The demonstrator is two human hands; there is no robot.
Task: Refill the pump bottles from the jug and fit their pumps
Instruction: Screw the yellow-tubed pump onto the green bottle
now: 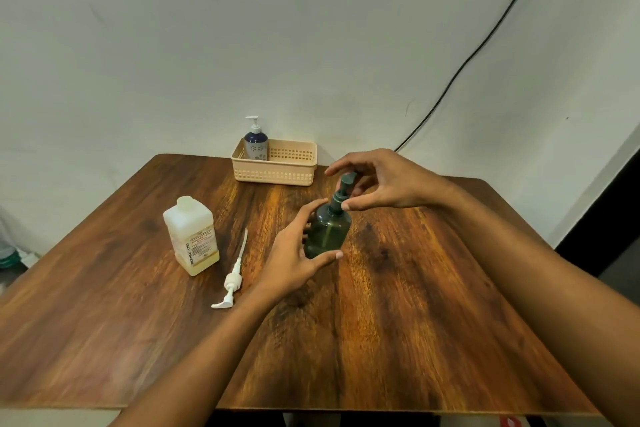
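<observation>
A dark green pump bottle [327,230] stands near the middle of the wooden table [398,305]. My left hand [294,253] wraps its lower body. My right hand [377,184] pinches the green pump [343,189] seated in its neck. To the left stands a translucent white jug [192,236], open at the top, with a little yellowish liquid at the bottom. A loose white pump [232,277] with a long tube lies on the table between the jug and my left hand. A blue-and-white pump bottle [255,142] with its white pump on stands in the basket.
A beige slotted plastic basket [287,172] sits at the table's far edge against the white wall. A black cable [485,42] runs down the wall to the right. The table's right corner is near a dark floor area.
</observation>
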